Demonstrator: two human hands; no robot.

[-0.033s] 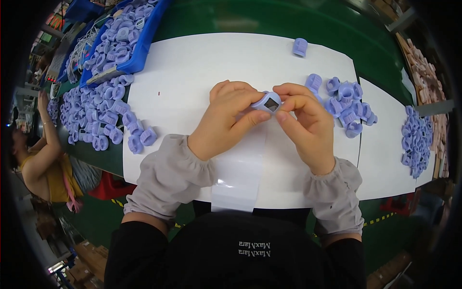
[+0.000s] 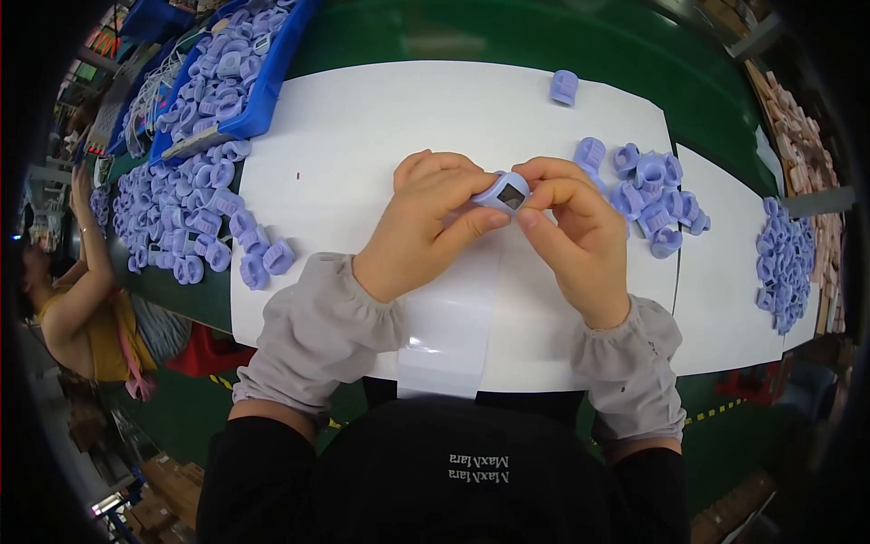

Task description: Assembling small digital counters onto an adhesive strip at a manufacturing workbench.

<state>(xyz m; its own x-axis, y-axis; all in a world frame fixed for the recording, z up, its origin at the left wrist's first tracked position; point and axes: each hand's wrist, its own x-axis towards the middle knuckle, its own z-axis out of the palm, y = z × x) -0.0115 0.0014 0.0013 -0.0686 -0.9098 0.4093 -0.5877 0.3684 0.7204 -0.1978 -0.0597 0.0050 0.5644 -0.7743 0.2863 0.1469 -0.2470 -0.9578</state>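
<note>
Above the middle of the white sheet, both my hands hold a light purple ring-shaped device with a small dark diamond-shaped window. My left hand pinches its left side between thumb and fingers. At its right edge, my right hand closes thumb and index finger on it. Part of the device is hidden behind my fingers. Just right of my right hand lies a loose group of similar purple pieces. One more purple piece stands alone at the sheet's far edge.
A blue bin full of purple pieces stands at far left, with a heap spilling beside it. Another pile lies at far right. A clear plastic strip runs to the near edge. At left sits another person.
</note>
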